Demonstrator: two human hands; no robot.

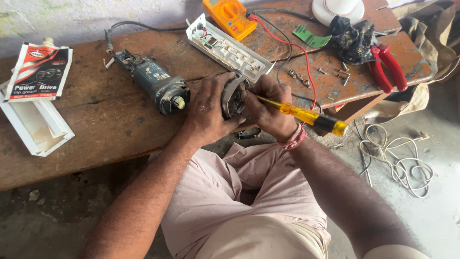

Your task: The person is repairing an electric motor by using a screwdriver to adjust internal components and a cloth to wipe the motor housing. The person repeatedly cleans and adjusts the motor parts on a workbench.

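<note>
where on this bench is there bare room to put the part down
The widest bare wood lies between the white tray and the grinder body, running to the near edge. A smaller strip sits behind the grinder body, by the grease pouch. The right end is crowded: power strip, multimeter, loose screws, red pliers.

my small repair workshop
i sit at a worn wooden bench [96,120] strewn with a multimeter [229,17], red pliers [389,67], loose screws [299,76] and a dismantled power tool [153,82].
</note>
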